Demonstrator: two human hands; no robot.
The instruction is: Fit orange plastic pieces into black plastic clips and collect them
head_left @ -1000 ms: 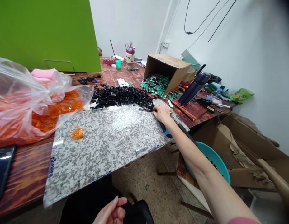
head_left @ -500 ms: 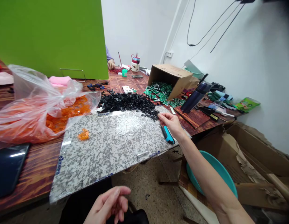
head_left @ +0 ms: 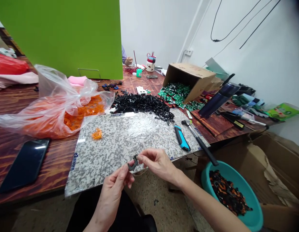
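My left hand (head_left: 113, 183) and my right hand (head_left: 160, 163) meet over the front edge of a speckled grey board (head_left: 98, 161). Between them is a small black curved plastic piece (head_left: 133, 163), pinched at its lower end by my left fingertips and at its upper end by my right. Behind the hands a patch of thin, shiny wire-like pins (head_left: 142, 124) lies on the board. A heap of similar black plastic pieces (head_left: 144, 104) spreads along the back edge. Some orange plastic pieces (head_left: 96, 133) lie at the board's left.
A blue utility knife (head_left: 182, 138) and a hammer (head_left: 199, 138) lie at the right. Below them a teal basin (head_left: 257, 209) contains black and orange pieces. A plastic bag (head_left: 50, 106), phone (head_left: 25, 164), cardboard box (head_left: 191, 71) and dark flask (head_left: 217, 100) surround the board. Across the table is another person's hand (head_left: 128, 61).
My right hand has come back from the black heap to my left hand with a black piece. Both hands now pinch it. The view has shifted, revealing the hammer and the basin's contents.
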